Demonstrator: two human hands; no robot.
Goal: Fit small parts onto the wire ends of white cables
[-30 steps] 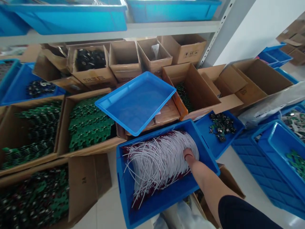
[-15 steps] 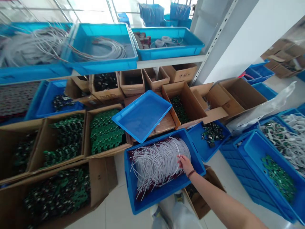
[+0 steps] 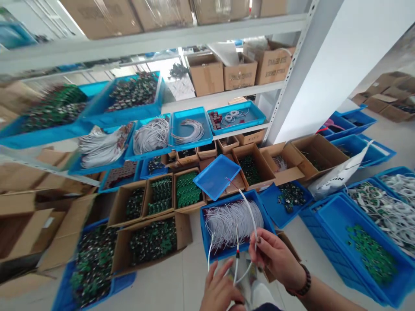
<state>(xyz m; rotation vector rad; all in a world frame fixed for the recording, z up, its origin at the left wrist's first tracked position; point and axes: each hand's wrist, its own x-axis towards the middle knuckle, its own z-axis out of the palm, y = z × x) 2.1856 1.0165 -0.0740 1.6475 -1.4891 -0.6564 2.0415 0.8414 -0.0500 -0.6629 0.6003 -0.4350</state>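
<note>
Left to right: a blue crate (image 3: 61, 289) is holding green circuit boards (image 3: 94, 263) on the floor; the left hand (image 3: 218, 289) is curling beside the lower loop of a white wire (image 3: 249, 211), its grip unclear; a second blue crate (image 3: 202, 233) is holding a bundle of white wires (image 3: 231, 224). The right hand (image 3: 275, 259) is pinching that wire between its fingers, just beyond the crate's rim. Farther right, a carton (image 3: 274, 65) on the upper shelf is bearing the words "STAINLESS STEEL", and a white bag (image 3: 337, 172) is showing partly legible dark lettering.
</note>
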